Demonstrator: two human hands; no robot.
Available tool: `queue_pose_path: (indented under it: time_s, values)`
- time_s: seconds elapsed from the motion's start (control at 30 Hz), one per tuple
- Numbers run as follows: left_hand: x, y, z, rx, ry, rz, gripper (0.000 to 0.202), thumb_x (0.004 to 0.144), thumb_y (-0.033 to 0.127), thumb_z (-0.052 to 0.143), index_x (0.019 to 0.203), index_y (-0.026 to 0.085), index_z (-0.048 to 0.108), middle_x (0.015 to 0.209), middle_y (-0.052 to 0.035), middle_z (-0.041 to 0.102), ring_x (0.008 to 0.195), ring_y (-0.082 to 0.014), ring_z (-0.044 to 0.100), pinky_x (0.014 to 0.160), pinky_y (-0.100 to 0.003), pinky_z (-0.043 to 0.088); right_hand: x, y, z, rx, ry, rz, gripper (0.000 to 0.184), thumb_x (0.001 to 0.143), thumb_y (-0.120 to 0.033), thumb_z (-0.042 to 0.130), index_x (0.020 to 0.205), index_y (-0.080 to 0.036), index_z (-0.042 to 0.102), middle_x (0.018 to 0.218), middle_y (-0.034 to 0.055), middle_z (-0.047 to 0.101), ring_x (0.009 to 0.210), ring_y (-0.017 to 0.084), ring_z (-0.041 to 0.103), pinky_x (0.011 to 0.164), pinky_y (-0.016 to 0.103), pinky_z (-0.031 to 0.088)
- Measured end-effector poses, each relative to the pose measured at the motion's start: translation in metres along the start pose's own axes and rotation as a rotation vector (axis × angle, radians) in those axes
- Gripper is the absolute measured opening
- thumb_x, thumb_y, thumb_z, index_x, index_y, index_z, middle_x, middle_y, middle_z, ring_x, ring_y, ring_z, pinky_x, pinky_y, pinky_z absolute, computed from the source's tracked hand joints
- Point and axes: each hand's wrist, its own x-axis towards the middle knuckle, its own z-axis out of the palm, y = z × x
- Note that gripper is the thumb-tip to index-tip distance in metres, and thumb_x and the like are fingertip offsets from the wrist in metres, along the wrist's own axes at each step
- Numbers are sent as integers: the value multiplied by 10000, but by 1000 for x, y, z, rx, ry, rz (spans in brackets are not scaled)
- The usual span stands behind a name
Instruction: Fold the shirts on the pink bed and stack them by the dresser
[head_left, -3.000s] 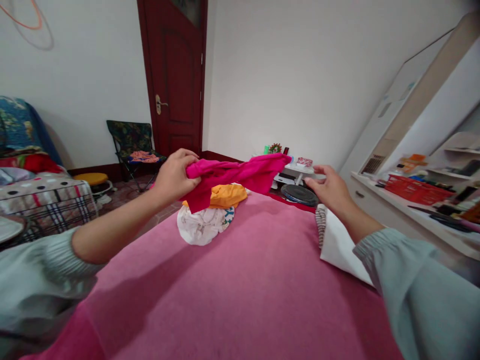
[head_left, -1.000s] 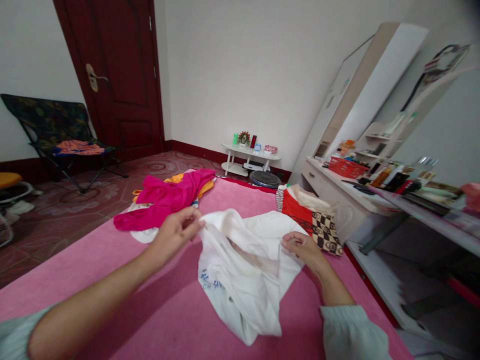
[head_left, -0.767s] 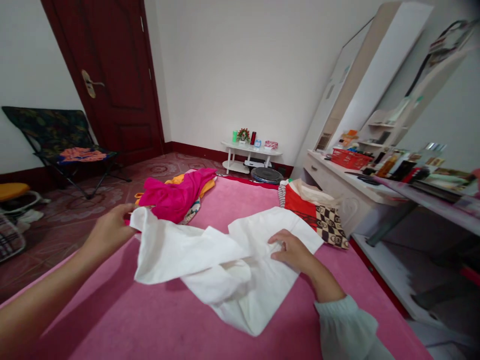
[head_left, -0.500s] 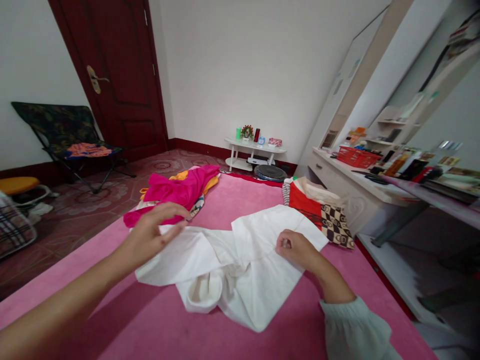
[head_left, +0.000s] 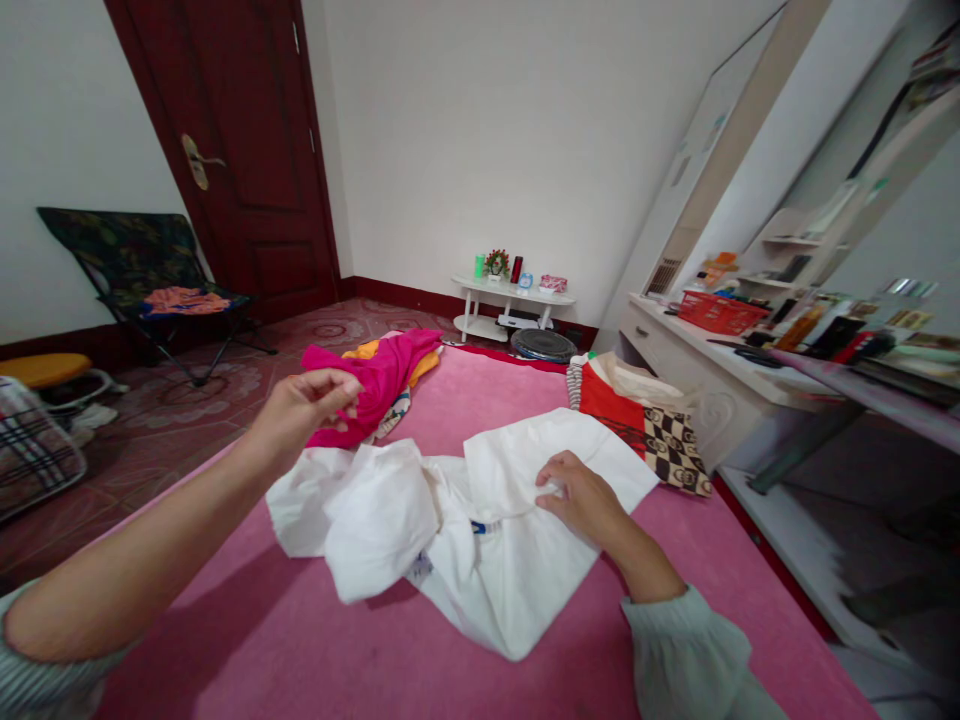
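A rumpled white garment [head_left: 517,560] lies across the pink bed cover [head_left: 495,390] in front of me, one part bunched up at its left. Small blue markings show in its folds near the middle. My left hand [head_left: 319,405] is raised above the garment's left end, its fingers curled together with no cloth visible in them. My right hand [head_left: 581,495] rests on the right part of the garment, with thumb and fingers pinched on the white cloth.
A heap of magenta and yellow clothes [head_left: 375,385] lies at the bed's far left. Red and patterned folded clothes [head_left: 630,410] are at the right edge. Beyond stand a low white table [head_left: 480,325], a folding chair [head_left: 142,260] and a dresser [head_left: 682,345] with bottles and a red basket.
The left part of the white garment has flipped over and bunched up, uncovering blue markings. My left hand has risen and its fingers have closed. My right hand has shifted slightly left.
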Motion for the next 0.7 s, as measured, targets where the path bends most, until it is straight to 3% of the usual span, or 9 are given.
queue_pose_path:
  time_s: [0.07,0.13,0.2,0.33,0.43,0.5,0.57,0.63,0.7]
  values:
    - [7,2,-7,-98,181,-39,250,751,437,680,773,202,597,690,9,586,581,-106,526,527,-222,459,1,0,6,-13,60,-18,27,755,-238,617,764,-214,626,954,13,594,690,135,548,636,265,405]
    - [2,8,-4,-96,162,-24,244,761,424,674,753,193,594,691,16,582,588,-101,523,550,-218,462,3,-3,7,33,158,-37,50,770,-216,582,723,-210,596,867,5,602,670,140,552,625,271,415]
    - [-13,18,7,9,-40,49,248,810,424,633,758,183,615,685,10,599,610,-115,547,583,-232,467,6,-8,-1,217,335,1,49,775,-226,575,733,-204,588,787,1,614,612,136,556,584,268,431]
    - [-56,40,37,299,-578,364,227,906,374,540,938,207,690,934,-50,680,886,-182,615,807,-303,486,10,-21,-38,813,922,108,131,764,-294,625,790,-179,568,811,19,668,650,140,636,589,258,522]
    - [-85,42,55,463,-784,539,278,890,366,572,1133,254,649,1173,-74,636,1080,-235,572,957,-372,443,7,-32,-70,990,1236,-10,99,744,-228,630,773,-175,552,872,23,690,721,115,657,699,253,549]
    - [-99,36,64,532,-816,530,391,864,326,604,1251,279,573,1286,-82,573,1130,-253,552,966,-381,449,3,-38,-85,1011,1311,-89,80,728,-175,623,763,-179,551,837,8,688,712,101,657,735,249,548]
    - [-107,27,70,519,-835,473,420,855,213,575,1268,284,548,1243,-74,589,1052,-217,593,882,-320,492,0,-41,-93,1029,1321,-125,88,718,-152,625,773,-181,562,799,-1,676,713,104,662,758,261,553]
    - [-105,25,68,435,-825,425,349,843,115,514,1144,261,616,1052,-44,653,891,-159,628,759,-242,505,-1,-39,-97,1056,1294,-113,94,716,-152,635,783,-180,576,788,1,662,725,115,666,762,274,563]
    - [-90,30,53,354,-673,409,228,841,123,508,952,234,673,877,-21,664,791,-142,625,689,-224,496,1,-31,-97,1109,1251,-73,94,706,-141,643,766,-181,583,764,-2,641,740,124,665,756,277,574]
